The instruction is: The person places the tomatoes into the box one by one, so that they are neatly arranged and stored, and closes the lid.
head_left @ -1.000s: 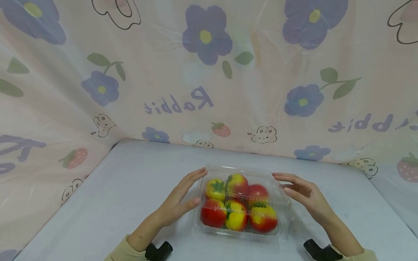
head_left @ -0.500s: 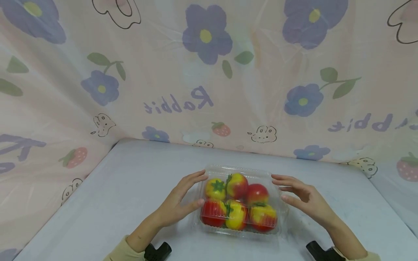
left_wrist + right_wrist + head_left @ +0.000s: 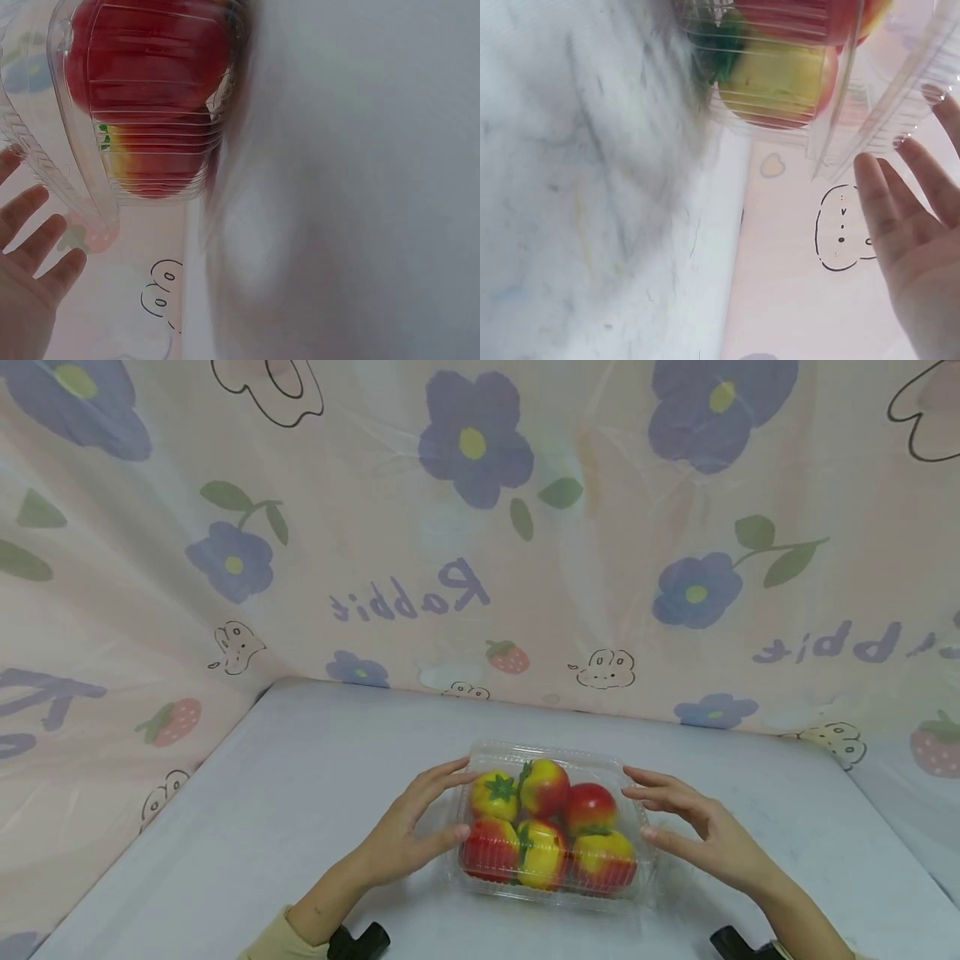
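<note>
A clear plastic clamshell container (image 3: 547, 900) sits on the table, filled with several round red-and-yellow fruits (image 3: 545, 787) with green leafy tops. Its hinged lid (image 3: 907, 97) slants over them, and both wrist views show a narrow wedge between lid and base. My left hand (image 3: 401, 835) touches the left side of the lid, fingers extended and thumb near the front corner. On the opposite side, my right hand (image 3: 716, 835) has its straight fingertips along the lid's edge. In the left wrist view the spread left fingers (image 3: 34, 247) lie against the ridged lid rim.
A white cloth-covered table (image 3: 315, 760) lies beneath the container. Behind and to the left hangs a pale curtain (image 3: 570, 568) printed with flowers, rabbits and strawberries. Black wrist mounts (image 3: 360, 941) show below both hands.
The lid has swung down toward the near side, its front edge now over the front row of fruits. Both hands have followed it, the right one shifting slightly nearer.
</note>
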A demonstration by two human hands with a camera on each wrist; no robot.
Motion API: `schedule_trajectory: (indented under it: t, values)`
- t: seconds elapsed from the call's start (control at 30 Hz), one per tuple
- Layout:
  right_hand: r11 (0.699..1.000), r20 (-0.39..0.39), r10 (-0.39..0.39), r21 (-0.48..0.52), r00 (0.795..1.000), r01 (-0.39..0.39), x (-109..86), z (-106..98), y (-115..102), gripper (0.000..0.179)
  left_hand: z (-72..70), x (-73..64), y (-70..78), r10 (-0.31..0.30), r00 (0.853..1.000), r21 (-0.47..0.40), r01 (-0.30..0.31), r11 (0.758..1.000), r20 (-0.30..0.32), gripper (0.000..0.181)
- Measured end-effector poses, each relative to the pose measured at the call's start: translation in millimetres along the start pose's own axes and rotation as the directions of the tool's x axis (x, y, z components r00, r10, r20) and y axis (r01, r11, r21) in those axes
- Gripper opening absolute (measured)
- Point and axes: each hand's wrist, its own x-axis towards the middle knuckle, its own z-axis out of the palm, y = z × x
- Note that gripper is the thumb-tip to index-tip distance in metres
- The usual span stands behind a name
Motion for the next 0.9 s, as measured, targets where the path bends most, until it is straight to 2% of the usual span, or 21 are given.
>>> schedule_trajectory:
  t: [0.37, 0.47, 0.67, 0.9]
  values:
    - [1.0, -0.021, 0.005, 0.021, 1.0, -0.004, -5.5, 6, 1, 0.051, -0.4, -4.1, -2.3, 0.017, 1.0, 0.012, -0.017, 1.0, 0.021, 0.057]
    - [0.999, -0.035, 0.043, 0.008, 0.998, -0.043, -8.0, 8, 1, 0.058, -0.4, -5.5, -3.5, 0.037, 0.999, 0.02, -0.037, 0.999, 0.026, 0.058]
    - [0.98, -0.026, 0.198, -0.003, 0.98, -0.198, -13.2, 10, -2, 0.063, -2.4, -7.0, -4.0, 0.076, 0.996, 0.009, -0.076, 0.997, 0.047, 0.068]
    - [0.977, -0.004, 0.213, 0.02, 0.977, -0.213, -14.7, 13, 1, 0.061, -3.5, -10.3, -7.1, 0.073, 0.994, 0.021, -0.075, 0.997, 0.085, 0.076]
